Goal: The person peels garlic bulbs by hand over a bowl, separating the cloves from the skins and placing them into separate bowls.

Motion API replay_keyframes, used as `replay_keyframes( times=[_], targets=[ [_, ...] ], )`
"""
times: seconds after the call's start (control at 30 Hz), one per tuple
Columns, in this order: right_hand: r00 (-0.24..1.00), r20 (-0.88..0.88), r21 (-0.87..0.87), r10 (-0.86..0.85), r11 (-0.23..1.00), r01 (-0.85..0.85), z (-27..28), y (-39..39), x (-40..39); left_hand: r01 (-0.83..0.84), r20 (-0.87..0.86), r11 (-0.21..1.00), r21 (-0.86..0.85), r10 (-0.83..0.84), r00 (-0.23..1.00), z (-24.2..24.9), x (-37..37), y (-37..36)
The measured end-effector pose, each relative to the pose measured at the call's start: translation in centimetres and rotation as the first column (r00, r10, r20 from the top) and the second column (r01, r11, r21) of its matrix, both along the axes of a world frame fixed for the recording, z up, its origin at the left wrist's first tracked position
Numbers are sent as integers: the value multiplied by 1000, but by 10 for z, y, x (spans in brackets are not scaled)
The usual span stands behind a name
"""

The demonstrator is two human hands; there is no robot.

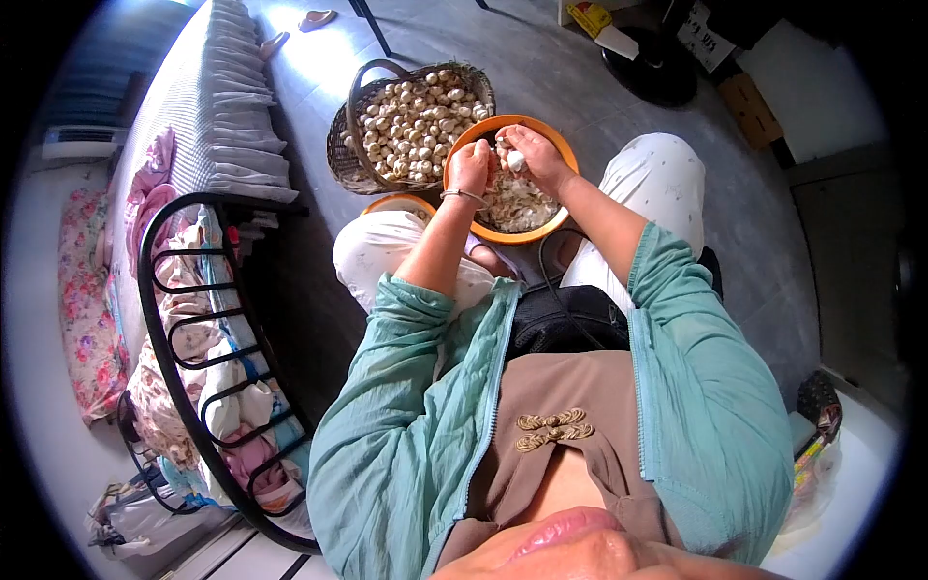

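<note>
Both my hands are over an orange basin (507, 236) between my knees, with pale papery garlic skins (517, 206) inside it. My right hand (543, 162) is closed around white garlic (516, 160), part of which shows between the fingers. Close beside it, my left hand (469, 168) has its fingers bent together in a pinch; what they hold is too small to make out. A wicker basket (340, 159) full of garlic bulbs (416, 126) stands just past the basin, to the left. A smaller orange bowl (401, 200) is partly hidden behind my left knee.
A black metal bed frame (166, 319) with bedding stands close on my left. At the upper right are a round black base (652, 70) and a cardboard box (749, 111). Slippers (316, 19) lie on the grey tiled floor (764, 242) at the far left.
</note>
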State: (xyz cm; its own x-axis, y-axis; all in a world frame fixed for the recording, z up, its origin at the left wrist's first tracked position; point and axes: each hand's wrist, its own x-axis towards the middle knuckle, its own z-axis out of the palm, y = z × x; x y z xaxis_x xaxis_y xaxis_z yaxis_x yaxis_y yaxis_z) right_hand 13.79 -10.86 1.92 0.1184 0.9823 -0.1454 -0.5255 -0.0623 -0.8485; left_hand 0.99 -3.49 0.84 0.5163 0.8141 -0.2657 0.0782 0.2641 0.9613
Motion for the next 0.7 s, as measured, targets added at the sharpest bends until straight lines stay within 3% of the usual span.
replay_keyframes(
  times=[0.07, 0.1, 0.17, 0.2, 0.23, 0.3, 0.33, 0.37, 0.4, 0.43, 0.47, 0.5, 0.63, 0.67, 0.7],
  targets=[
    [999, -37, -24, -7, 1000, 6, 2, -1, 3, 37, -226, 992, 124, -8, 974, -6, -3, 6],
    [997, -76, -49, -16, 999, 12, 3, -2, 3, 36, -226, 992, 123, -8, 974, -8, -4, 9],
    [996, -85, -30, -8, 1000, 5, 0, -1, 4, 169, -537, 909, 380, 68, 841, -9, -5, 12],
    [996, -92, -9, 0, 1000, -1, -1, 0, 4, 200, -592, 916, 348, 49, 804, -9, -6, 14],
    [996, -93, -10, 1, 1000, -2, -4, 1, 5, 199, -593, 916, 347, 49, 804, -12, -7, 14],
    [999, -34, -3, -3, 1000, 2, -11, 3, 5, 230, -542, 771, 594, 171, 823, -19, -8, 13],
    [999, -34, -4, -3, 1000, 3, -7, 1, 5, 231, -542, 771, 593, 170, 823, -16, -7, 15],
    [1000, 4, -36, -17, 999, 17, -3, -1, 4, 172, -421, 947, 273, -43, 906, -12, -7, 19],
    [999, 42, -66, -29, 997, 32, 0, -2, 3, 172, -214, 981, -95, -189, 959, -9, -7, 20],
    [999, 41, -66, -29, 997, 32, 1, -1, 2, 172, -214, 981, -95, -189, 958, -12, -8, 20],
    [986, 153, -57, -61, 996, 71, 1, 0, 2, 117, 97, 943, -311, -91, 991, -15, -8, 18],
    [960, 263, -43, -93, 993, 108, 1, 0, 2, 129, 368, 847, -515, 83, 926, -18, -7, 16],
    [915, 399, -85, -64, 991, 106, 16, -4, -4, 135, 445, 786, -603, 191, 875, 14, -1, -1],
    [779, 604, 139, -167, 985, 104, 11, -2, -6, 286, 527, 764, -578, 82, 846, -6, -4, 11],
    [598, 742, 348, -303, 936, 42, 7, 0, -7, 284, 527, 764, -579, 84, 846, -28, -6, 16]
  ],
)
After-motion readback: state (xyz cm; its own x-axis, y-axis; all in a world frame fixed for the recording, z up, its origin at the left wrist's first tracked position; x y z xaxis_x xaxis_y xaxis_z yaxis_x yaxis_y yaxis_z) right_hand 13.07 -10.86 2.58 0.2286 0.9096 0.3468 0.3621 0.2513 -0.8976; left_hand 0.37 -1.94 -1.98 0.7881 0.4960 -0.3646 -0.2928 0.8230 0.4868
